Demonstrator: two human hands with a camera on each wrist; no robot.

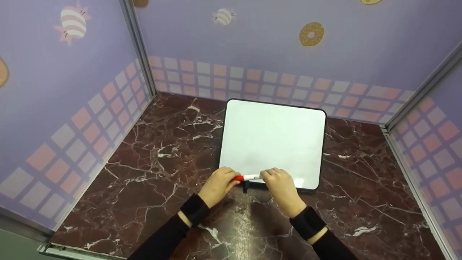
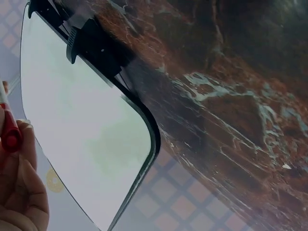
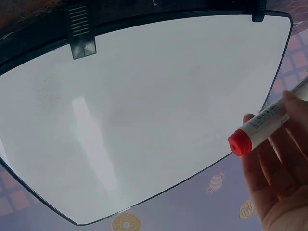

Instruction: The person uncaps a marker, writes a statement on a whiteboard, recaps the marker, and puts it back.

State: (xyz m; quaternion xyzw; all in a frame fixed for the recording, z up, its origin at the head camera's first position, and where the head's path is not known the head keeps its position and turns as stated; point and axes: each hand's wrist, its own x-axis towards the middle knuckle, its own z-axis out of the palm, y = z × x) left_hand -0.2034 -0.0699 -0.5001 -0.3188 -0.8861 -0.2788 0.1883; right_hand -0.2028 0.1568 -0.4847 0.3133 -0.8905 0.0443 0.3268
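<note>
A marker (image 1: 251,177) with a white barrel and red ends is held level between my two hands, over the near edge of a whiteboard (image 1: 272,141). My left hand (image 1: 217,186) pinches its red cap (image 2: 11,134), seen at the left edge of the left wrist view. The white barrel (image 3: 267,123) lies in the fingers of my right hand (image 1: 282,190), its red end plug (image 3: 240,143) sticking out in the right wrist view. The whiteboard has a black frame and a bare white face, tilted up toward me.
Black clips (image 3: 83,33) grip the whiteboard's near edge. It stands on a dark red marbled table (image 1: 173,144). Purple panels with pink and white checks (image 1: 252,77) enclose the back and both sides, joined by metal corner posts (image 1: 139,47).
</note>
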